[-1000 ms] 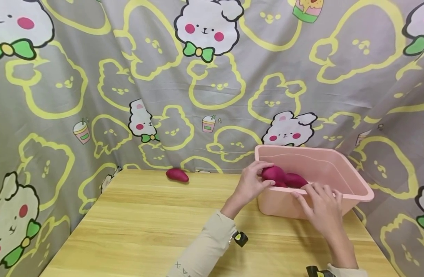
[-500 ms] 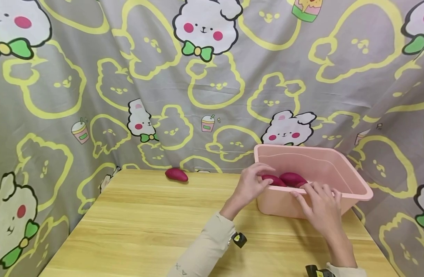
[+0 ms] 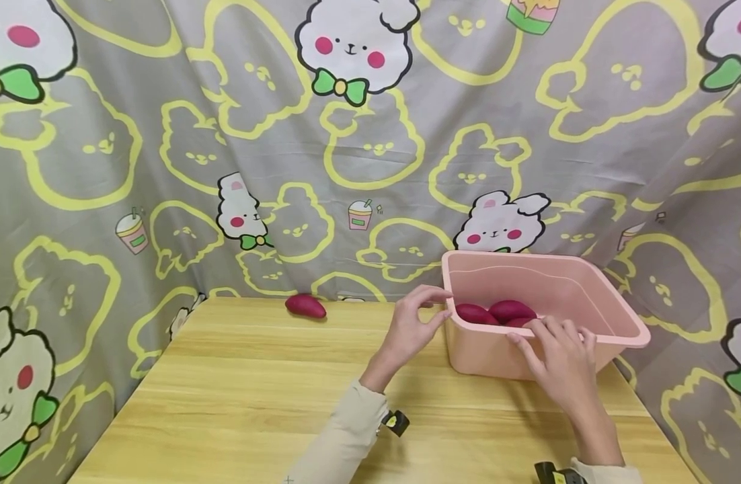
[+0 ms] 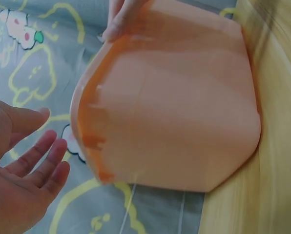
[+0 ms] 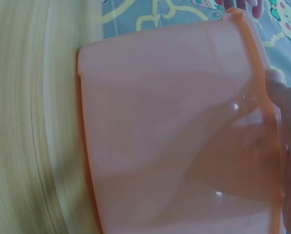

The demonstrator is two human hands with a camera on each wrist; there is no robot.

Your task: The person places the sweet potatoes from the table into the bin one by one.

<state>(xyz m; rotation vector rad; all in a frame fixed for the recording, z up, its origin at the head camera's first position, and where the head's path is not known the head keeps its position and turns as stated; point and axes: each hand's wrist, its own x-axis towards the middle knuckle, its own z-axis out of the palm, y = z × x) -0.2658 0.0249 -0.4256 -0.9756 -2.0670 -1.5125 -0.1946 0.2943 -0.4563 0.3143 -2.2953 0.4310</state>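
Note:
A pink plastic bin point(image 3: 491, 356) stands at the table's right rear. Inside it lie several purple-red sweet potatoes point(image 3: 512, 310), partly hidden by the front wall and the right hand. My right hand point(image 3: 564, 363) grips the bin's front rim, its fingers over the top and the thumb point(image 5: 277, 87) on the outer side. Just left of the bin is my left hand point(image 3: 409, 326), fingers loosely bent and nothing in them. The left wrist view shows that hand point(image 4: 23, 170) apart from the bin wall. One more sweet potato point(image 3: 306, 306) rests near the table's back edge.
The wooden table point(image 3: 237, 396) meets a grey curtain point(image 3: 370, 168) printed with rabbits along its back and sides. The bin's left end faces the lone sweet potato across the tabletop.
My left hand has let a sweet potato go inside the bin and pulled back leftward past the rim. The right hand has stayed on the front rim.

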